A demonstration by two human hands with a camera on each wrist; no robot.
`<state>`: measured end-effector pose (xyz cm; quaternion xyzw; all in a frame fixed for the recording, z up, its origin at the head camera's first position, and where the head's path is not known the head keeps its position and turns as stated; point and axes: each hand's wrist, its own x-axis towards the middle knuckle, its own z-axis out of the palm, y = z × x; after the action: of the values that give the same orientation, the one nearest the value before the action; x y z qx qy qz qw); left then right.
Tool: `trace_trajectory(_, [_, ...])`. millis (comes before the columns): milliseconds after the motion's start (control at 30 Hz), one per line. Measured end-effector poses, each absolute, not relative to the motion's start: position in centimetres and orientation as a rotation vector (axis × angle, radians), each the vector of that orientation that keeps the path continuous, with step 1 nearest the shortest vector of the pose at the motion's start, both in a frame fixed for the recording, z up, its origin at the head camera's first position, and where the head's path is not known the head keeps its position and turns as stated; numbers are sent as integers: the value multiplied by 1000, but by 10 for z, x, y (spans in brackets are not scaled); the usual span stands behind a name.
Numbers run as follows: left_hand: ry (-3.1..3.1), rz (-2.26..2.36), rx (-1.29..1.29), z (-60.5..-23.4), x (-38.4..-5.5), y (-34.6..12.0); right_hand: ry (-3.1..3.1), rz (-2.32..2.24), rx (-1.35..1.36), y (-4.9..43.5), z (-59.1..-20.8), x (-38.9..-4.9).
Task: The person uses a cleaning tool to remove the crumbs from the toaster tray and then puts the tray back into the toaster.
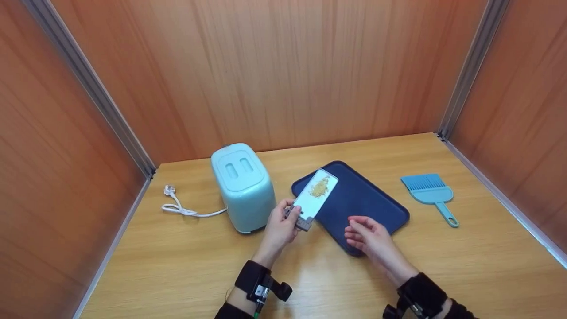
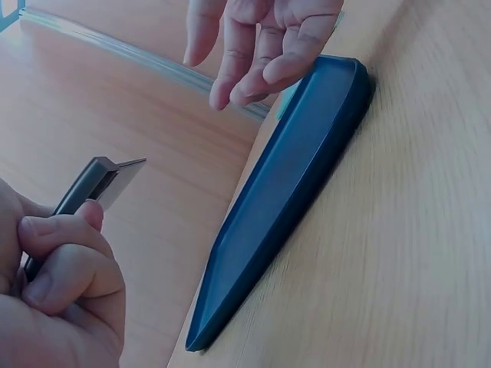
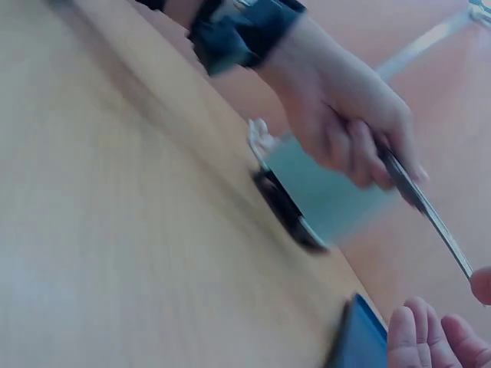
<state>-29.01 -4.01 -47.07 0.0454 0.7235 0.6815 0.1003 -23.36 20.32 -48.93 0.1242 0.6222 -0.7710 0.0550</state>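
My left hand grips the dark grey end of a flat, light-coloured crumb tray, thumb on top and fingers curled beneath. A patch of yellowish crumbs lies toward the far end of it. The crumb tray is held above the left part of a navy serving tray. In the left wrist view it appears nearly edge-on, its grey end above the curled fingers. Over the serving tray's near edge hovers my right hand, fingers loosely bent, with nothing visible in them.
A light blue toaster stands left of the serving tray, its white cord and plug lying farther left. At the right lies a blue brush with a handle. Wooden panels enclose the table at the back and sides.
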Motion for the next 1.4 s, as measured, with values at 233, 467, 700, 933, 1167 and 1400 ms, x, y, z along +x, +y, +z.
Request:
trace_trajectory(233, [2145, 1986, 155, -468, -292, -40, 2097, -2247, 444, 277, -485, -254])
trace_trajectory(467, [2207, 1917, 157, -467, -294, -44, 2422, -1935, 523, 336, -485, -265])
trace_trajectory(700, [2225, 1895, 152, -467, -293, -53, 2842, -1417, 550, 367, -494, -273])
trace_trajectory(933, [2219, 1861, 152, -466, -295, -57, 2983, -948, 682, 396, -505, -274])
trace_trajectory(1167, [2214, 1839, 166, -465, -295, -56, 3175, -745, 642, 422, -514, -269])
trace_trajectory(1400, [2239, 1806, 157, -464, -296, -57, 3174, -635, 589, 441, -515, -263])
